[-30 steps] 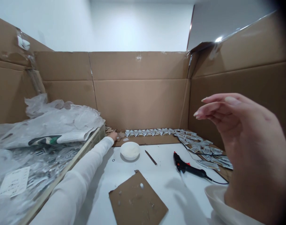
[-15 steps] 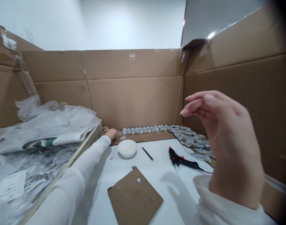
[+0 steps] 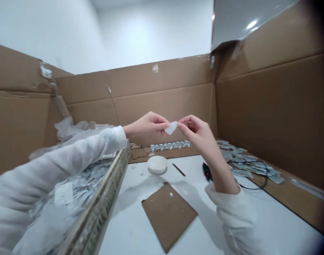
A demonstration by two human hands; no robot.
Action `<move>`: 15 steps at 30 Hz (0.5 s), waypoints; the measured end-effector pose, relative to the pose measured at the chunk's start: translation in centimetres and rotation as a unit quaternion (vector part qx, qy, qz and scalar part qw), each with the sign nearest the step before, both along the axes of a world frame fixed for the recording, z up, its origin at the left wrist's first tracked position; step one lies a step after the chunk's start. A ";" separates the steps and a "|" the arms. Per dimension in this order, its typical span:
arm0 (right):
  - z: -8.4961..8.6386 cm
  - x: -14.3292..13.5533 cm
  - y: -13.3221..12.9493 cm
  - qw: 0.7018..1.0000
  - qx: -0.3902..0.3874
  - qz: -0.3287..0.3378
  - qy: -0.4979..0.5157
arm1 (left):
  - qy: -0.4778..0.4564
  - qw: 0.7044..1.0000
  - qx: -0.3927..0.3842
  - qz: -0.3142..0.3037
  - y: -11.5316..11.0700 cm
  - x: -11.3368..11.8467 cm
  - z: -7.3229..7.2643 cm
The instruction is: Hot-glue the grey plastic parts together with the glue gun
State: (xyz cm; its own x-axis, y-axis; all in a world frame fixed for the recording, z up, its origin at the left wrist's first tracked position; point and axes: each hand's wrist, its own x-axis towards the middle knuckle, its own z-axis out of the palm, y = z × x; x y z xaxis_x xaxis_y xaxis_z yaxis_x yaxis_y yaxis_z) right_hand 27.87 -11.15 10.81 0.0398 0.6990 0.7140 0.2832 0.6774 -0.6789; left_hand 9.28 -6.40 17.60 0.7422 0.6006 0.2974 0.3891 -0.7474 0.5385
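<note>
A small white translucent piece (image 3: pixel 171 128) is held up above the table between my two hands. My left hand (image 3: pixel 151 124) pinches its left edge, and my right hand (image 3: pixel 195 130) pinches its upper right corner. Below them a white round dish (image 3: pixel 157 164) stands on the white table (image 3: pixel 130 212), with a dark pencil-like stick (image 3: pixel 179 169) to its right. Nearer to me lies a brown cardboard square (image 3: pixel 169 214) with small whitish spots. The black and red glue gun (image 3: pixel 207 172) is partly hidden by my right forearm.
A crate (image 3: pixel 109 198) of plastic-wrapped pieces stands at the left. Silvery pieces (image 3: pixel 169 145) form a row at the back; more (image 3: pixel 241 161) are piled at the right, beside a black cable. Cardboard walls (image 3: pixel 162 106) enclose the table. A small ring (image 3: pixel 141 174) lies left of the dish.
My left hand has risen from the back left of the table and now grips the white piece. My right hand has moved left and forward to meet it. The view has shifted.
</note>
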 end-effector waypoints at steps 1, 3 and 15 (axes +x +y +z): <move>0.0 -1.0 -0.4 0.999 0.001 0.038 0.028 | 0.009 1.000 0.001 0.004 -1.3 -0.7 0.8; -0.2 -3.0 -1.3 0.992 -0.013 0.108 0.067 | 0.026 0.999 0.004 0.022 -3.5 -2.4 1.7; -2.9 -8.0 -2.3 0.967 -0.081 0.240 0.005 | 0.289 0.917 -0.167 0.218 -8.0 -12.3 -0.7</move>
